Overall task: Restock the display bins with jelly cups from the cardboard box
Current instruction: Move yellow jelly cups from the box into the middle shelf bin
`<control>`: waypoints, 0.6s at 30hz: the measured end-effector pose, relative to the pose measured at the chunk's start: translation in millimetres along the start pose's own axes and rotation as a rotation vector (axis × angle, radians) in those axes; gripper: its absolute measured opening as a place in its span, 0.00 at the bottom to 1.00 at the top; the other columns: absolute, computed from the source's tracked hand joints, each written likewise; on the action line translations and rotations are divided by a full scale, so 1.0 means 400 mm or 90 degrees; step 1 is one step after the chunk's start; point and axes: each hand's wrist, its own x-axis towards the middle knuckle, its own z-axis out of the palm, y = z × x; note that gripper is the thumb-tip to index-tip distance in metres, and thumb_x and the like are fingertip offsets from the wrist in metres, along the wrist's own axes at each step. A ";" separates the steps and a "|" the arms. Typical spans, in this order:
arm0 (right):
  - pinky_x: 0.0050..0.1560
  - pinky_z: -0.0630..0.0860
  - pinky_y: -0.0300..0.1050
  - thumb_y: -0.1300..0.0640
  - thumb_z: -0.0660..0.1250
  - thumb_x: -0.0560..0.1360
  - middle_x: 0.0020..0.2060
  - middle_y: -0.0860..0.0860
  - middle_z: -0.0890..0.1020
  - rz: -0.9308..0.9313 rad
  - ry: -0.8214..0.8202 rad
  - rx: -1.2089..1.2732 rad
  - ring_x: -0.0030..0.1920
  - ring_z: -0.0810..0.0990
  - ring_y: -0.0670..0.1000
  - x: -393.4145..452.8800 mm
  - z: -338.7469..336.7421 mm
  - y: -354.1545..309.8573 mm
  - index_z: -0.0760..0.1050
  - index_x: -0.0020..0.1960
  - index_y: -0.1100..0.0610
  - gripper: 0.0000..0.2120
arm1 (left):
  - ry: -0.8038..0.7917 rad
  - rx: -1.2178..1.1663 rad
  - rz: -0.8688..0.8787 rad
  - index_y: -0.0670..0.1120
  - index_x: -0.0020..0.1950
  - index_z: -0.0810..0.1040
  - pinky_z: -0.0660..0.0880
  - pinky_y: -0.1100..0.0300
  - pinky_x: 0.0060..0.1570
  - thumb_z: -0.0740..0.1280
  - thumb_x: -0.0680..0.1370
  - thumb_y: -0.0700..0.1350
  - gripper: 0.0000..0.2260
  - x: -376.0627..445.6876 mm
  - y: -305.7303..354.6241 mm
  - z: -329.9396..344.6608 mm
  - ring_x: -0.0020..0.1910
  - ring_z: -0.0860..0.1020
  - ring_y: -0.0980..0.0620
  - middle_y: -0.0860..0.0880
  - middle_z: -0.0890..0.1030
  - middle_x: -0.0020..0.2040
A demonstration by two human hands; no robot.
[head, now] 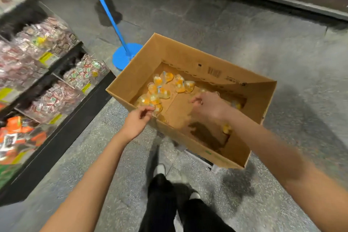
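An open cardboard box (188,56) sits in front of me, raised off the floor. Several orange and clear jelly cups (162,88) lie on its bottom, mostly in the far left corner, and one more jelly cup (226,128) rests near the right wall. My left hand (136,120) hovers at the box's near left rim, fingers loosely curled, holding nothing I can see. My right hand (209,106) reaches inside the box above its bare middle, fingers curled downward; whether it holds a cup is hidden. Clear display bins (56,98) of wrapped sweets stand on the left.
A blue pole with a round blue base (125,55) stands just behind the box's left corner. A black shelf edge (62,135) borders the bins. My legs and shoes (162,170) are below the box. A dark counter runs along the top right.
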 end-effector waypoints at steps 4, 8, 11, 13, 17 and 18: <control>0.53 0.71 0.40 0.59 0.65 0.77 0.58 0.49 0.77 0.060 -0.039 0.015 0.53 0.74 0.47 0.199 0.041 0.038 0.75 0.58 0.56 0.10 | 0.026 0.003 -0.021 0.48 0.55 0.79 0.71 0.61 0.56 0.63 0.78 0.35 0.11 0.198 -0.057 -0.049 0.53 0.76 0.52 0.50 0.79 0.53; 0.59 0.72 0.45 0.59 0.65 0.77 0.60 0.54 0.77 0.135 -0.076 -0.006 0.60 0.76 0.54 0.400 0.109 0.070 0.73 0.64 0.59 0.16 | -0.080 0.084 -0.028 0.45 0.58 0.78 0.69 0.62 0.49 0.65 0.77 0.34 0.12 0.441 -0.145 -0.070 0.49 0.75 0.53 0.49 0.77 0.52; 0.51 0.72 0.41 0.60 0.68 0.74 0.58 0.55 0.78 0.217 -0.097 0.008 0.59 0.77 0.55 0.536 0.166 0.103 0.72 0.66 0.59 0.21 | -0.165 0.136 -0.073 0.40 0.60 0.76 0.69 0.60 0.53 0.66 0.75 0.31 0.14 0.591 -0.212 -0.059 0.53 0.75 0.51 0.45 0.75 0.57; 0.55 0.71 0.41 0.61 0.69 0.74 0.58 0.54 0.77 0.248 -0.104 0.005 0.60 0.76 0.54 0.623 0.210 0.128 0.70 0.67 0.57 0.23 | -0.197 0.217 -0.067 0.40 0.63 0.76 0.66 0.62 0.58 0.68 0.74 0.34 0.17 0.670 -0.259 -0.043 0.62 0.74 0.46 0.43 0.76 0.61; 0.59 0.71 0.43 0.61 0.65 0.77 0.63 0.57 0.75 0.262 -0.105 -0.054 0.62 0.75 0.57 0.767 0.297 0.152 0.65 0.71 0.59 0.24 | -0.320 0.437 0.004 0.45 0.70 0.68 0.67 0.56 0.61 0.66 0.77 0.41 0.21 0.774 -0.330 -0.012 0.67 0.69 0.45 0.44 0.69 0.68; 0.59 0.71 0.45 0.60 0.65 0.77 0.64 0.58 0.74 0.262 -0.103 -0.062 0.62 0.74 0.58 0.790 0.321 0.155 0.64 0.71 0.59 0.24 | -0.343 0.497 0.031 0.46 0.72 0.65 0.69 0.53 0.62 0.65 0.77 0.39 0.24 0.789 -0.339 0.001 0.68 0.67 0.44 0.45 0.67 0.70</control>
